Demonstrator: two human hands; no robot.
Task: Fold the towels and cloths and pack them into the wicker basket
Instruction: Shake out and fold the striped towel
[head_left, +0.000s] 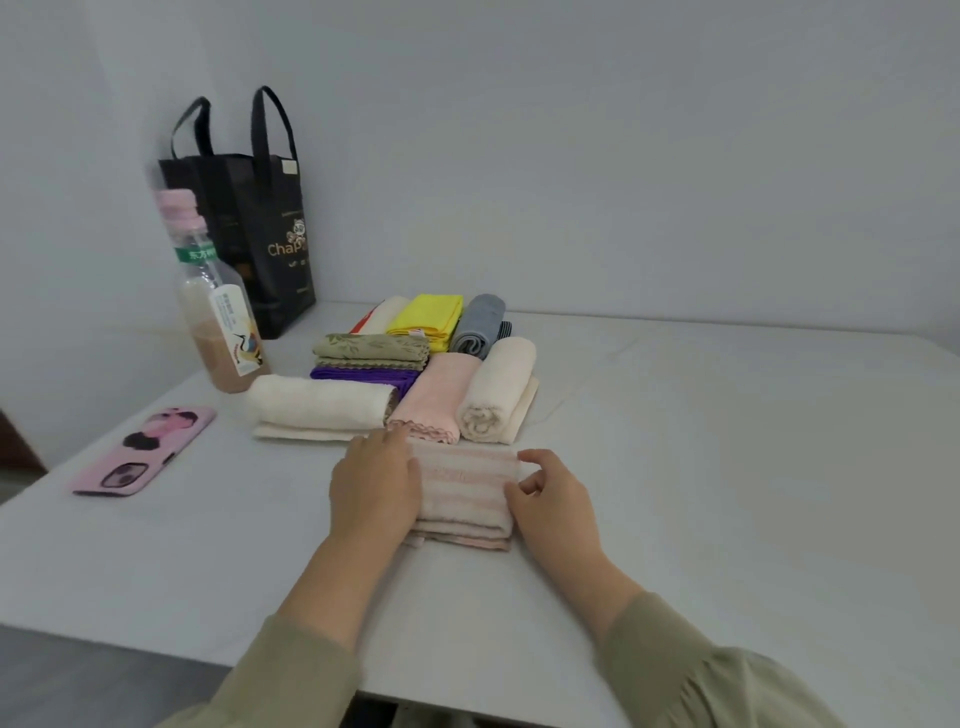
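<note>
Pink and white stripes ran across the folded towel (467, 493), which lay on the white table (727, 467) a little below the middle of the frame. The left hand (376, 483) rested palm down on the towel's left part, its fingers fairly straight and pressing the cloth flat. The right hand (550, 499) sat at the towel's right edge, with thumb and curled forefinger pinching that edge. Both arms came up from the bottom of the frame in olive sleeves (291, 670).

Just above the striped towel, a cluster of folded and rolled cloths lay close together. In its front row were a cream roll (317, 405) at the left, a pink cloth (436, 400) in the middle and a second cream towel (498, 389) rolled at the right. The left fingertips lay just beside the pink cloth's scalloped hem. Behind these, a green patterned cloth (371, 347) was stacked on a purple cloth (363, 375). Farther back lay a yellow cloth (428, 314), a grey cloth (480, 325) and a pale cloth with a red edge (382, 314).

At the left of the frame, a phone in a pink case (145, 452) lay face down on the table. Above it stood a clear bottle (218, 312) with a pink cap and brown liquid in its lower part. A black tote bag (249, 234) stood upright behind the bottle in the upper left, against the wall.
</note>
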